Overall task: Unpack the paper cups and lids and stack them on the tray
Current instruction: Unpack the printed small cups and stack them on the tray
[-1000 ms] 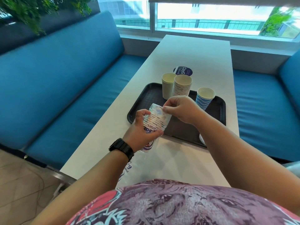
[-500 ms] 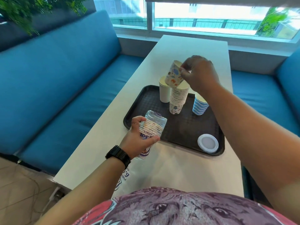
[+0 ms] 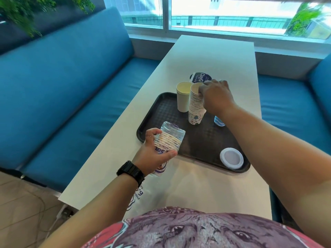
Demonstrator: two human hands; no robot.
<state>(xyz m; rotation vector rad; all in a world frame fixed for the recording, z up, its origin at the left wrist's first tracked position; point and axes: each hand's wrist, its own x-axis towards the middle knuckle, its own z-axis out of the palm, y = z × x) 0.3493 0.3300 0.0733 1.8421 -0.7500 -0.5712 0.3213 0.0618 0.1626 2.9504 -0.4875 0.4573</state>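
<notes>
A black tray (image 3: 161,111) lies on the white table (image 3: 211,56). On it stand a tall stack of patterned paper cups (image 3: 196,106), a plain cream cup (image 3: 183,97) to its left, a blue striped cup (image 3: 218,120) mostly hidden behind my right forearm, and a white lid (image 3: 231,158) near the tray's front right corner. My right hand (image 3: 215,96) rests on the top of the patterned stack, fingers on the rim of the topmost cup. My left hand (image 3: 154,154) grips a plastic sleeve of paper cups (image 3: 167,140) over the tray's near left edge.
A round dark label (image 3: 200,77) reading "ClayG" lies on the table behind the tray. Loose printed plastic wrap (image 3: 139,194) hangs near the table's front edge. Blue sofa benches (image 3: 71,86) flank the table on both sides; a window runs along the far end.
My right hand pulled one patterned cup from the sleeve, carried it up and away to the tall stack, and has lowered it onto the top. The left hand kept holding the sleeve.
</notes>
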